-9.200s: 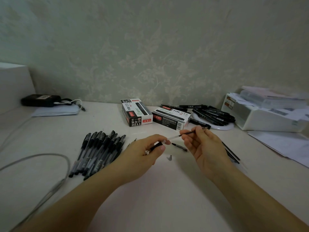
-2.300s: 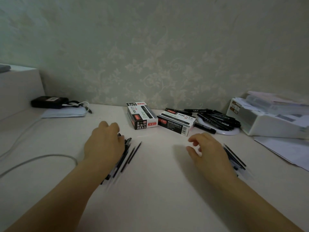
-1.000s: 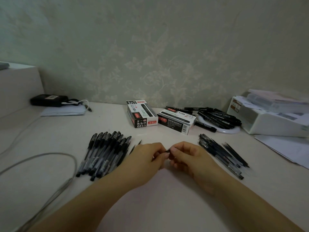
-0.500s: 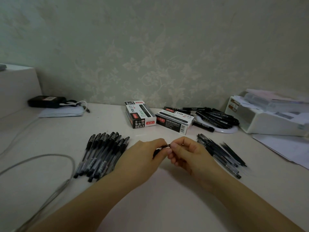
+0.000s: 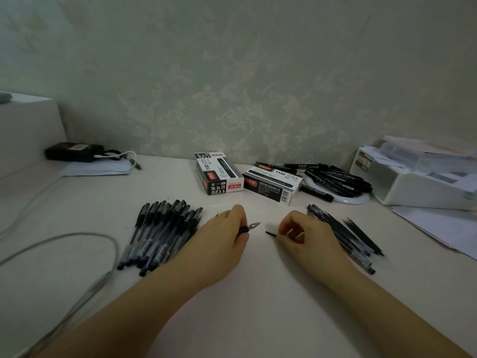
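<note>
Two black-and-white cardboard pen boxes (image 5: 219, 174) lie near the wall, their contents hidden. A round white dish (image 5: 358, 200) holds black markers (image 5: 338, 179). The left hand (image 5: 222, 236) grips one black gel pen (image 5: 249, 227) low over the table. Its long axis runs left to right, and its metal tip points right at one small black piece (image 5: 270, 233) pinched by the right hand (image 5: 307, 236), just apart from it.

Grey cable (image 5: 77, 233), white tray (image 5: 413, 188), loose papers (image 5: 438, 226)

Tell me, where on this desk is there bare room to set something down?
Bare desk shows in front between the two forearms, and behind the grey cable up to the pen boxes. Crowded: pens flank the left hand and right hand; markers fill the right rear.
</note>
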### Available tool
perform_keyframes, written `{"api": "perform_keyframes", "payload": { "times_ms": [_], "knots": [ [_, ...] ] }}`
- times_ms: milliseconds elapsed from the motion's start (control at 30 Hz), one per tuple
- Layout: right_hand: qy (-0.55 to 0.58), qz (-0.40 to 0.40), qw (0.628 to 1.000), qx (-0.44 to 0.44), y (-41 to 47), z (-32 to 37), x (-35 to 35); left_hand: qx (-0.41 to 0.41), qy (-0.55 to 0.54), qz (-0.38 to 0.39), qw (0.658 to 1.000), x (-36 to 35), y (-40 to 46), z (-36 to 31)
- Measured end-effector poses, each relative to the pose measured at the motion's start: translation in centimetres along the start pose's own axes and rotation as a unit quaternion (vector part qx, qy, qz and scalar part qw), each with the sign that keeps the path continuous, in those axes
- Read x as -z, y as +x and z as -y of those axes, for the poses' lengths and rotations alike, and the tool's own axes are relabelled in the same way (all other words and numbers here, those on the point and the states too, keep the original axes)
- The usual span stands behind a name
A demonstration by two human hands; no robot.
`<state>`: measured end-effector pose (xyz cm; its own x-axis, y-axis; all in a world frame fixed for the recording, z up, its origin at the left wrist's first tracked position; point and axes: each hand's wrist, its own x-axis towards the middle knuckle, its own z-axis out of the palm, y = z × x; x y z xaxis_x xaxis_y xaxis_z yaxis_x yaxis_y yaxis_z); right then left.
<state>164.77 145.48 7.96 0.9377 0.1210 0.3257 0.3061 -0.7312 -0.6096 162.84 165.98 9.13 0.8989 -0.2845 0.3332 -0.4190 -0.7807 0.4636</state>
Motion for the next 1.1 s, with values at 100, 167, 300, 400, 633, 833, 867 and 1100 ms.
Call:
{"api": "perform_keyframes", "payload": {
  "times_ms": [100, 167, 300, 400, 633, 833, 867, 1100],
  "knots": [
    [-0.001, -0.003, 1.000, 0.008, 0.1, -0.1, -0.1, -0.011, 0.004, -0.007, 1.000, 0.0, 0.0, 0.0],
    [0.013, -0.022, 0.999, 0.025, 0.2, 0.0, -0.2, -0.019, 0.000, -0.013, 1.000, 0.0, 0.0, -0.1],
    [0.119, -0.016, 0.992, 0.023, 0.0, 1.0, -0.3, -0.044, -0.027, -0.023, 0.998, -0.1, 0.1, -0.2],
    [0.183, 0.042, 0.982, 0.013, -0.3, 1.8, -0.4, -0.058, -0.045, -0.025, 0.997, -0.4, 0.2, -0.4],
    [0.275, 0.084, 0.957, -0.034, -0.2, 1.8, 0.1, -0.075, -0.055, -0.036, 0.995, -0.2, 0.4, -0.2],
    [0.293, 0.095, 0.951, -0.024, -0.3, 1.9, 0.2, -0.048, -0.037, -0.011, 0.998, -0.6, 0.5, 0.1],
    [0.295, 0.096, 0.950, -0.027, -0.3, 1.9, 0.1, -0.047, -0.035, -0.012, 0.998, -0.6, 0.5, 0.1],
    [0.252, 0.086, 0.964, -0.024, -0.4, 2.0, -0.2, -0.056, -0.037, -0.021, 0.997, -0.6, 0.4, 0.0]
  ]
}}
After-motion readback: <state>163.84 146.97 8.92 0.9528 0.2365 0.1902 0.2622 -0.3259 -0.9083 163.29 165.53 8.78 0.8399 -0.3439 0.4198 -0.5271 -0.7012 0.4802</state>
